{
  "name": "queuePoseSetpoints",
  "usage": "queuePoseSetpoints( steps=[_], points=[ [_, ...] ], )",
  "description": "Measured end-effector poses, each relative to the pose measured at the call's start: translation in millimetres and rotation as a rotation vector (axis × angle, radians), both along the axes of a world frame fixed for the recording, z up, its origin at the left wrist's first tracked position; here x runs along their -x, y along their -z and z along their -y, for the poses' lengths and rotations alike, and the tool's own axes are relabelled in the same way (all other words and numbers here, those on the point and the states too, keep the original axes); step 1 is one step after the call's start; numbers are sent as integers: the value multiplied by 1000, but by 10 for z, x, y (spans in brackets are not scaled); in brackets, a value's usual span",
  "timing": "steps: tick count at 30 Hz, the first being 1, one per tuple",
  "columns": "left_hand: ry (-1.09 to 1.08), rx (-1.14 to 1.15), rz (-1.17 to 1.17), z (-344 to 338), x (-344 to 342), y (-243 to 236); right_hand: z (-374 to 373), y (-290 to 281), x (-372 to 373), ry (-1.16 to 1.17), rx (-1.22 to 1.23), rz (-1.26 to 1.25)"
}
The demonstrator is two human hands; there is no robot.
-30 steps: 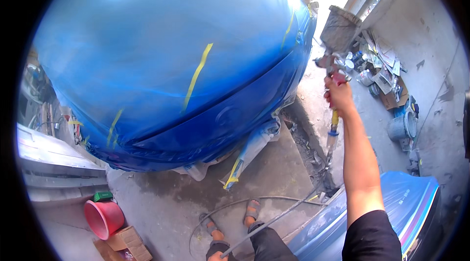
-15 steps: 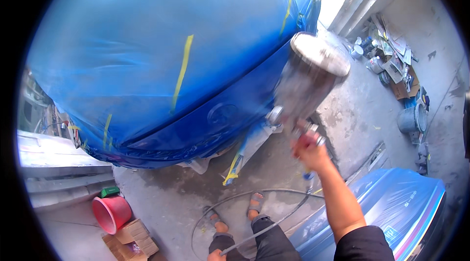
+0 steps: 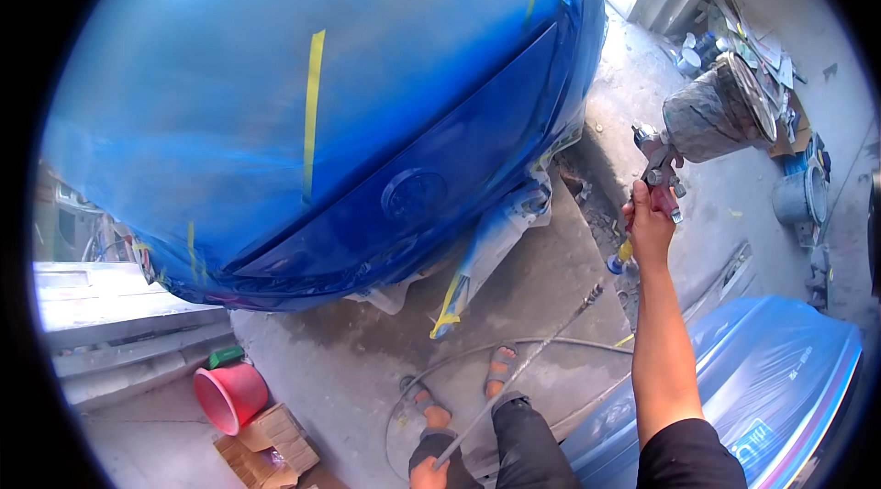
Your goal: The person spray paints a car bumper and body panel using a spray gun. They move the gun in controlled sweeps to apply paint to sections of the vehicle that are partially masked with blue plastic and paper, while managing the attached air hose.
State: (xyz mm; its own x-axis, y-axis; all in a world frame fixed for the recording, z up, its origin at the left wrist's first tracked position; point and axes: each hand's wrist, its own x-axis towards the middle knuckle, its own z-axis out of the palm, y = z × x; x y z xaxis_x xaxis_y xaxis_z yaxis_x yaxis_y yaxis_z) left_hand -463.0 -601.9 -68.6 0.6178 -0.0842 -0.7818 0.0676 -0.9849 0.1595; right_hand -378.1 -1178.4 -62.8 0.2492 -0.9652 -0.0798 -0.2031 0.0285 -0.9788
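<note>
My right hand [image 3: 649, 232] is closed round a spray gun [image 3: 659, 172] with a red handle, a tilted grey cup [image 3: 716, 111] and a yellow-and-blue fitting below. Beside it is the blue car panel [image 3: 496, 131] with a round emblem; thin plastic sheeting and yellow tape [image 3: 311, 117] lie over the body above. At the lower edge my left hand [image 3: 429, 475] grips the grey air hose [image 3: 500, 393], which runs up toward the gun's lower end.
A red bucket [image 3: 220, 397] and cardboard [image 3: 271, 452] lie lower left beside a step [image 3: 147, 361]. A plastic-wrapped blue part [image 3: 780, 370] is lower right. Cans and scraps [image 3: 734, 35] and a grey bucket [image 3: 797, 195] line the right wall. My feet stand amid hose loops.
The gun dipped down and left near the panel, blurred, and is now to the right with its cup tilted rightward. The car has shifted slightly up and left in view.
</note>
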Motion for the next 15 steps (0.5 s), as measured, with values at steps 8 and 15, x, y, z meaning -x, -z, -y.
queuePoseSetpoints(
  steps=[8, 15],
  points=[
    [115, -72, -18, -471, 113, 258, -1373, 1028, 547, -651, 519, -350],
    [95, -57, -46, -543, 37, 208, -1244, 901, 495, -724, 369, -196]
  ],
)
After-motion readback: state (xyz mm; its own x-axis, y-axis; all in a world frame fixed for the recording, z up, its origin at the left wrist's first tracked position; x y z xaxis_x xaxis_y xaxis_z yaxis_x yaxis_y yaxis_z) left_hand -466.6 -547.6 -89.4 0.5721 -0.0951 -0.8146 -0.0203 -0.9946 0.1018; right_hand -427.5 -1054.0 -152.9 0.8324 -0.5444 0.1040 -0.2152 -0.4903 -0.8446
